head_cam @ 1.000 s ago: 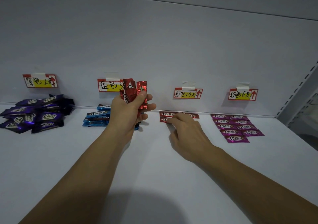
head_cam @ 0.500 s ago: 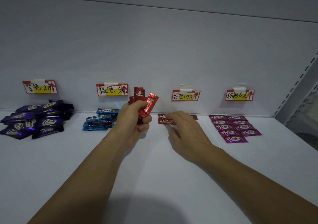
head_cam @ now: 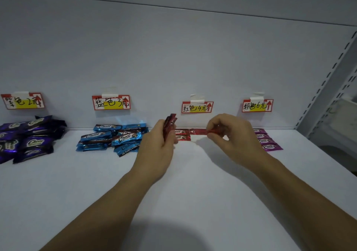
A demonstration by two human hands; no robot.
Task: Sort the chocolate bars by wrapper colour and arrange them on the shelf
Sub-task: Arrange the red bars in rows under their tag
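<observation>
The left hand (head_cam: 158,150) is raised just above the shelf (head_cam: 173,202), its fingers (head_cam: 161,129) curled round a red stack (head_cam: 169,124) of bars held on edge, the top poking out above the hand. The right hand (head_cam: 233,135) is low over the shelf, near the back wall (head_cam: 173,57). Its thumb and fingers pinch one end of a single red bar (head_cam: 201,131), which points left; whether this bar touches the shelf cannot be told.

Between the two hands, two red bars (head_cam: 182,134) lie flat on the shelf, one in front of the other, below the red label (head_cam: 197,107). The pinched bar is just to their right.

Left of the left hand, the blue bars (head_cam: 114,136) sit in a loose heap under the blue label (head_cam: 111,102). Farther left, the purple bars (head_cam: 27,136) are piled under the purple label (head_cam: 23,100).

The pink bars (head_cam: 269,141) lie flat in a neat group under the pink label (head_cam: 257,105), partly hidden behind the right hand. A slotted post (head_cam: 328,80) stands at the right end of the shelf.
</observation>
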